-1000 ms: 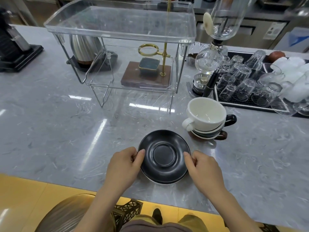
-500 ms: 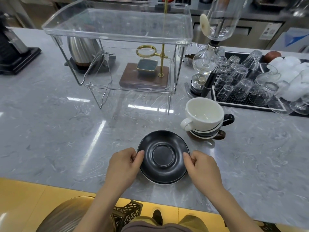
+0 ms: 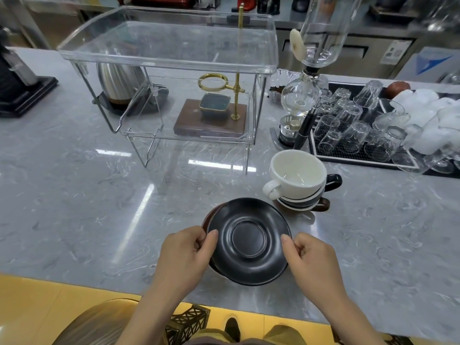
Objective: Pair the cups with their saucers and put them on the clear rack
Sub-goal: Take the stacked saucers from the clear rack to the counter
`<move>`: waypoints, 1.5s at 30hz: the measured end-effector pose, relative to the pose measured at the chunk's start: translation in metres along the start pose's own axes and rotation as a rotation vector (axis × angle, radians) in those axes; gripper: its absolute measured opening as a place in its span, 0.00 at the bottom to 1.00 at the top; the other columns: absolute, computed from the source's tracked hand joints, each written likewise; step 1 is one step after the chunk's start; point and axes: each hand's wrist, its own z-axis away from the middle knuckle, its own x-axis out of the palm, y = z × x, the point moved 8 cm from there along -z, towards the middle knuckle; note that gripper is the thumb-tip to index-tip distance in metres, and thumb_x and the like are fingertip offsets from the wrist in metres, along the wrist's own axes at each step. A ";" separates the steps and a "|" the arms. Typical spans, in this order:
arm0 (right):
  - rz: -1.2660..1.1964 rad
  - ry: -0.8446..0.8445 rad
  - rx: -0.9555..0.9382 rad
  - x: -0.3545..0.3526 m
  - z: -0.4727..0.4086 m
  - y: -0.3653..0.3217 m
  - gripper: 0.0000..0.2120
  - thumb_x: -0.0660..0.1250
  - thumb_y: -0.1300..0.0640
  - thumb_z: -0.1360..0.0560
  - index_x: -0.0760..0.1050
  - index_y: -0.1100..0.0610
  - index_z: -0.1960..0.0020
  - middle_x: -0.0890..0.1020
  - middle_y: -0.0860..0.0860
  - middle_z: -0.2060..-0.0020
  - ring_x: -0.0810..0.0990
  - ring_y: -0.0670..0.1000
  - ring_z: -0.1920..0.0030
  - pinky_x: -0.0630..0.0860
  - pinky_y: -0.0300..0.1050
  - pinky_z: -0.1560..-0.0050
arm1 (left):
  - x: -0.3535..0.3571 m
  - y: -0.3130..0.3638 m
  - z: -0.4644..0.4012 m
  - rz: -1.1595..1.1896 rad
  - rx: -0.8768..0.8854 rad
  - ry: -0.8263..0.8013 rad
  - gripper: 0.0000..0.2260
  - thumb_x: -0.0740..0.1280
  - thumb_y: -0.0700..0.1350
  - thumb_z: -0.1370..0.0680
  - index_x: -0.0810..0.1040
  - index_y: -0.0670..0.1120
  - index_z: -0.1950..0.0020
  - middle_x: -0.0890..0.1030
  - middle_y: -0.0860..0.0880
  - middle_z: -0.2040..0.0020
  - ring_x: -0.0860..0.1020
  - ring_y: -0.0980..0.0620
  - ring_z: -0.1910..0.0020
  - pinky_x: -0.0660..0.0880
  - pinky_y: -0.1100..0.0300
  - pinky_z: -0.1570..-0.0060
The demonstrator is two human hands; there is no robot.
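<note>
**Grey marble counter: black saucer lifted**

Matte black saucer, round, tilted, raised off brown saucer beneath. Pinched at left rim by left hand, at right rim by right hand. Stacked cups beside; rack beyond.

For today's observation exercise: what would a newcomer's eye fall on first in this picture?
First, the black saucer at the near counter edge, pinched at its rim by the left hand and right hand. Next, the white cup topping a stack of cups just right of it. Behind stands the clear rack, its top shelf bare.
</note>
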 end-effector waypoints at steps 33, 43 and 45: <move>0.063 -0.065 0.128 -0.106 0.013 0.134 0.23 0.66 0.47 0.22 0.63 0.51 0.72 0.66 0.48 0.80 0.67 0.47 0.76 0.65 0.45 0.72 | 0.138 0.099 0.029 -0.362 -0.121 -0.250 0.25 0.64 0.59 0.21 0.60 0.50 0.73 0.65 0.52 0.78 0.64 0.55 0.77 0.54 0.61 0.76; 0.151 -0.106 0.062 -0.096 0.004 0.138 0.23 0.64 0.46 0.22 0.62 0.51 0.72 0.66 0.48 0.80 0.66 0.48 0.77 0.63 0.44 0.74 | 0.147 0.087 0.033 -0.348 -0.164 -0.226 0.25 0.65 0.57 0.20 0.61 0.52 0.73 0.67 0.53 0.78 0.68 0.52 0.76 0.61 0.56 0.72; 0.159 -0.112 0.053 -0.095 0.001 0.139 0.23 0.65 0.46 0.22 0.61 0.51 0.72 0.65 0.48 0.81 0.65 0.49 0.77 0.62 0.44 0.74 | 0.148 0.087 0.034 -0.350 -0.166 -0.220 0.25 0.65 0.57 0.20 0.61 0.52 0.73 0.66 0.54 0.79 0.66 0.55 0.77 0.60 0.58 0.73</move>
